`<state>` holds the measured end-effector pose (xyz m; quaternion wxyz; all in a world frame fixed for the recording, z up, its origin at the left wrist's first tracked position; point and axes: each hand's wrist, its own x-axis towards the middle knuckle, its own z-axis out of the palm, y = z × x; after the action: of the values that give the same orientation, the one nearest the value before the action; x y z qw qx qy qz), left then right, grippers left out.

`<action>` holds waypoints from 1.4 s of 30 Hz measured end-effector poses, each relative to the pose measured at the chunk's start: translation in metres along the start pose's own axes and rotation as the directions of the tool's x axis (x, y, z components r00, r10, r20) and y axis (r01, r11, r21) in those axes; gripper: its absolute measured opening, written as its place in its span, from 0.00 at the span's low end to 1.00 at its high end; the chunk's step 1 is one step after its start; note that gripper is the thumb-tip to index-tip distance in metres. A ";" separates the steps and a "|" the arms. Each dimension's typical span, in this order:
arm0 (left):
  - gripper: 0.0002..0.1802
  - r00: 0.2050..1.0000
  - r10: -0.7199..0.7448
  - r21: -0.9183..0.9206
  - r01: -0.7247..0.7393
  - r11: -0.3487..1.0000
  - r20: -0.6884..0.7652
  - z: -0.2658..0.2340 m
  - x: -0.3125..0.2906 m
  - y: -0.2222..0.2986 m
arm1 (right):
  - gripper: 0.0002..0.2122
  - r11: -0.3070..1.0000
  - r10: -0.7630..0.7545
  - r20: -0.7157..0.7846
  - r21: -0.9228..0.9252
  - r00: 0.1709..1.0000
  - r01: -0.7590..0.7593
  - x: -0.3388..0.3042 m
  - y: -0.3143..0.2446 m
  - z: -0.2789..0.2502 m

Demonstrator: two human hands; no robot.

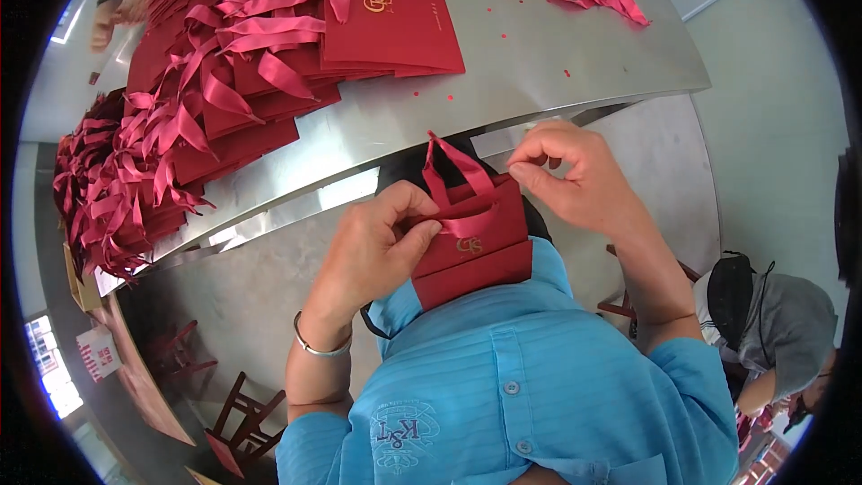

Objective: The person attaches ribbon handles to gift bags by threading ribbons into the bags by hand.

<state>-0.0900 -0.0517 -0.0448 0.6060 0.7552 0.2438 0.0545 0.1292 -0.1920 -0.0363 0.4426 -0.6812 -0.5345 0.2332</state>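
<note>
Left hand (368, 238) pinches ribbon (471, 223) — bag (476, 269) against shirt (512, 341), likely for steadiness. Right hand (575, 181) near bag corner — cannot tell if gripping.

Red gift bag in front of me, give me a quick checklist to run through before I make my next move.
1. Left hand on the front ribbon handle: ok, thumb and forefinger close at its left end.
2. Right hand gripping the red gift bag: cannot tell, its fingertips are by the upper right corner.
3. Rear ribbon handle standing up: ok, it makes a raised loop.
4. Ribbon ends secured to the bag: cannot tell, they are not clearly visible.
5. Gold emblem facing up: ok, it shows beside the front ribbon.
6. Metal table free of scraps: not ok, small red bits are scattered on it.
</note>
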 end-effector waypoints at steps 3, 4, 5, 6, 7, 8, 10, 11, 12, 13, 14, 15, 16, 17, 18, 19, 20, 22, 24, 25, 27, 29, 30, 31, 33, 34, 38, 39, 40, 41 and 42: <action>0.05 1.000 0.010 0.070 -0.008 0.998 -0.026 0.002 0.001 0.001 | 0.03 0.994 0.110 0.067 -0.025 0.992 -0.108 0.001 0.009 -0.001; 0.05 0.999 0.027 0.112 -0.023 0.993 -0.039 0.003 0.001 0.002 | 0.04 0.984 0.181 0.124 -0.032 0.976 -0.178 0.002 0.012 0.000; 0.05 0.999 0.031 0.114 -0.027 0.993 -0.032 0.005 0.001 0.006 | 0.04 0.983 0.184 0.116 -0.033 0.976 -0.181 0.004 0.016 0.001; 0.05 0.996 0.083 0.155 -0.077 0.985 -0.029 0.006 -0.001 0.010 | 0.05 0.982 0.176 0.186 -0.106 0.967 -0.159 0.007 0.020 0.002; 0.05 0.991 0.135 0.196 -0.128 0.972 -0.025 0.007 -0.002 0.013 | 0.07 0.975 0.174 0.255 -0.177 0.951 -0.131 0.010 0.023 0.002; 0.05 0.990 0.137 0.199 -0.130 0.971 -0.020 0.007 -0.003 0.013 | 0.07 0.975 0.174 0.249 -0.176 0.953 -0.133 0.014 0.023 0.002; 0.04 0.975 0.223 0.246 -0.210 0.946 -0.027 0.008 -0.005 0.012 | 0.08 0.963 0.266 0.378 -0.143 0.887 -0.228 0.022 0.021 0.000; 0.04 0.974 0.224 0.249 -0.212 0.945 -0.023 0.008 -0.007 0.012 | 0.08 0.963 0.266 0.375 -0.142 0.888 -0.229 0.026 0.021 -0.001; 0.04 0.974 0.223 0.241 -0.212 0.947 -0.023 0.009 -0.009 0.014 | 0.09 0.973 0.231 0.435 -0.078 0.870 -0.219 0.029 0.020 -0.001; 0.04 0.975 0.223 0.233 -0.212 0.949 -0.022 0.009 -0.010 0.014 | 0.09 0.977 0.191 0.491 -0.015 0.850 -0.211 0.032 0.019 -0.001; 0.04 0.974 0.226 0.234 -0.215 0.948 -0.019 0.009 -0.011 0.014 | 0.09 0.977 0.192 0.487 -0.016 0.852 -0.212 0.034 0.019 0.002; 0.04 0.969 0.245 0.234 -0.236 0.943 -0.011 0.009 -0.012 0.013 | 0.09 0.959 0.261 0.510 -0.041 0.820 -0.280 0.035 0.019 0.006; 0.04 0.964 0.265 0.233 -0.257 0.938 -0.004 0.009 -0.013 0.012 | 0.10 0.936 0.328 0.531 -0.068 0.782 -0.347 0.037 0.019 0.009; 0.04 0.964 0.266 0.232 -0.258 0.938 -0.005 0.008 -0.014 0.011 | 0.10 0.936 0.328 0.530 -0.069 0.782 -0.346 0.038 0.018 0.012; 0.04 0.962 0.272 0.230 -0.262 0.937 -0.012 0.008 -0.015 0.010 | 0.10 0.919 0.371 0.474 -0.067 0.798 -0.388 0.038 0.016 0.015; 0.04 0.960 0.278 0.228 -0.266 0.937 -0.020 0.008 -0.015 0.009 | 0.11 0.901 0.414 0.417 -0.062 0.809 -0.429 0.038 0.014 0.017; 0.04 0.961 0.277 0.227 -0.265 0.937 -0.022 0.008 -0.017 0.010 | 0.11 0.901 0.414 0.418 -0.064 0.809 -0.428 0.037 0.015 0.021; 0.04 0.953 0.302 0.226 -0.286 0.931 -0.038 0.009 -0.019 0.013 | 0.11 0.880 0.463 0.289 -0.041 0.838 -0.473 0.034 0.018 0.027; 0.04 0.951 0.305 0.232 -0.288 0.929 -0.041 0.008 -0.020 0.011 | 0.10 0.876 0.476 0.274 -0.063 0.836 -0.479 0.033 0.014 0.030; 0.04 0.950 0.310 0.239 -0.292 0.926 -0.043 0.008 -0.021 0.010 | 0.10 0.871 0.488 0.256 -0.083 0.834 -0.484 0.034 0.013 0.031; 0.04 0.950 0.308 0.241 -0.287 0.927 -0.052 0.008 -0.023 0.012 | 0.10 0.871 0.483 0.255 -0.046 0.837 -0.489 0.032 0.010 0.031; 0.04 0.949 0.310 0.241 -0.287 0.927 -0.062 0.008 -0.024 0.012 | 0.10 0.871 0.477 0.251 -0.012 0.842 -0.490 0.031 0.011 0.028; 0.05 0.945 0.322 0.231 -0.303 0.925 -0.051 0.008 -0.025 0.011 | 0.10 0.879 0.436 0.325 0.046 0.839 -0.474 0.030 0.014 0.025; 0.05 0.941 0.335 0.221 -0.319 0.922 -0.041 0.008 -0.025 0.012 | 0.10 0.882 0.388 0.396 0.103 0.832 -0.460 0.031 0.014 0.022; 0.06 0.926 0.376 0.265 -0.356 0.896 -0.026 0.007 -0.027 0.015 | 0.09 0.817 0.414 0.507 0.160 0.756 -0.554 0.037 0.001 0.015; 0.07 0.919 0.394 0.263 -0.374 0.889 -0.026 0.008 -0.028 0.016 | 0.09 0.732 0.424 0.613 0.201 0.666 -0.651 0.039 -0.005 0.012; 0.08 0.893 0.450 0.277 -0.430 0.859 -0.010 0.009 -0.023 0.027 | 0.12 0.709 0.383 0.630 0.269 0.676 -0.652 0.035 -0.004 0.012; 0.08 0.883 0.470 0.269 -0.453 0.850 0.002 0.009 -0.022 0.028 | 0.12 0.715 0.377 0.628 0.269 0.681 -0.645 0.035 -0.008 0.011; 0.08 0.880 0.475 0.276 -0.457 0.846 0.000 0.008 -0.020 0.030 | 0.12 0.695 0.401 0.611 0.284 0.683 -0.661 0.036 -0.011 0.010; 0.09 0.877 0.480 0.273 -0.466 0.841 0.021 0.007 -0.018 0.032 | 0.13 0.672 0.425 0.591 0.301 0.685 -0.677 0.036 -0.013 0.008; 0.09 0.874 0.484 0.271 -0.476 0.837 0.042 0.007 -0.015 0.034 | 0.13 0.676 0.421 0.587 0.305 0.691 -0.671 0.036 -0.013 0.008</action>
<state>-0.0904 -0.0694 -0.0110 0.4595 0.8674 0.0606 0.1811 0.1281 -0.1547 -0.0237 0.3646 -0.5961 -0.3084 0.6455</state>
